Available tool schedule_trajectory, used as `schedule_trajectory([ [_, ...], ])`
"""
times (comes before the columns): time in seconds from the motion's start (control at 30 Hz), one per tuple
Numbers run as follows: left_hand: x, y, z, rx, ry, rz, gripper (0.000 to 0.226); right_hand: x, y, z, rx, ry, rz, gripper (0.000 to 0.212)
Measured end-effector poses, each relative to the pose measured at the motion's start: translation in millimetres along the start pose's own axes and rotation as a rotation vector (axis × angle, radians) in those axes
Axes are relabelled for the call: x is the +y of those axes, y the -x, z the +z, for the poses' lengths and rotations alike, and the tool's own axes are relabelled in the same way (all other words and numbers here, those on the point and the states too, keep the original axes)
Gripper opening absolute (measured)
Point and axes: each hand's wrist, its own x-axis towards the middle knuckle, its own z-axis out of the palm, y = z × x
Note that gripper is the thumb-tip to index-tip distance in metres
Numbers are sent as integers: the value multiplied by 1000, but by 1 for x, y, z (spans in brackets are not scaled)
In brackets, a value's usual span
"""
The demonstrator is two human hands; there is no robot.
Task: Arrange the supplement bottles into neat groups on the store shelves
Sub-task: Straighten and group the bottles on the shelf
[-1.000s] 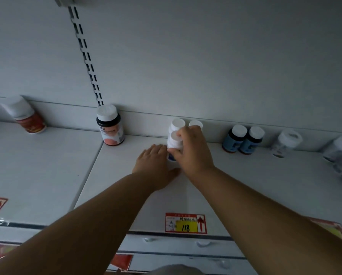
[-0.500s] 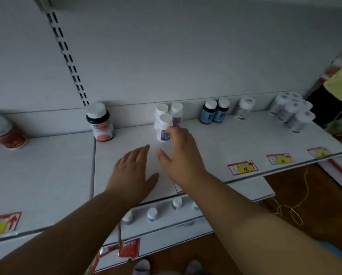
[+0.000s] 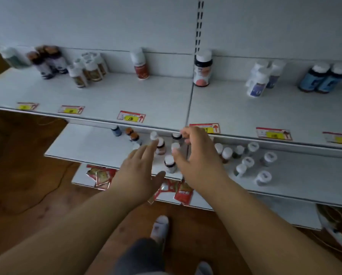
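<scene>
My left hand (image 3: 136,169) and my right hand (image 3: 197,157) hover open over the lower shelf (image 3: 83,143), holding nothing. Between them stand loose white-capped bottles: one with a brown label (image 3: 160,146), one dark (image 3: 170,163), one dark-capped at the back (image 3: 176,137). More white-capped bottles (image 3: 247,161) are scattered to the right on that shelf. On the upper shelf (image 3: 126,96) stand a cluster of white bottles (image 3: 260,80), a blue pair (image 3: 322,78), a single pink-labelled bottle (image 3: 202,70), a red-labelled one (image 3: 140,65) and grouped bottles (image 3: 86,69) at the left.
Yellow and red price tags (image 3: 130,116) line the upper shelf's front edge. Red packets (image 3: 101,175) lie on the bottom shelf. Below is a wooden floor (image 3: 23,175), my shoe (image 3: 159,228) and cables at the far right (image 3: 336,225).
The view has dropped and swung left from the upper shelf. Both hands have left the white bottle cluster and come down over the lower shelf's loose bottles.
</scene>
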Motion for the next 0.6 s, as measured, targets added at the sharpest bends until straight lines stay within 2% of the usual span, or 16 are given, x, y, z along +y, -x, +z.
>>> schedule_trajectory([
  [0.13,-58,28,-11,-25,-36,-39,71,-38,12,44,-41,31,-23,32],
  [0.23,-107,37,-16,-48,-20,-57,71,-66,6,84,-64,49,-20,29],
  [0.4,-231,45,-25,-58,18,-73,74,-124,-20,195,-132,30,78,30],
  [0.47,-258,41,-30,-68,-43,-48,75,-135,-27,221,-134,20,120,31],
  [0.6,-324,27,-22,-101,-3,-56,75,-141,-48,289,-161,72,189,32],
])
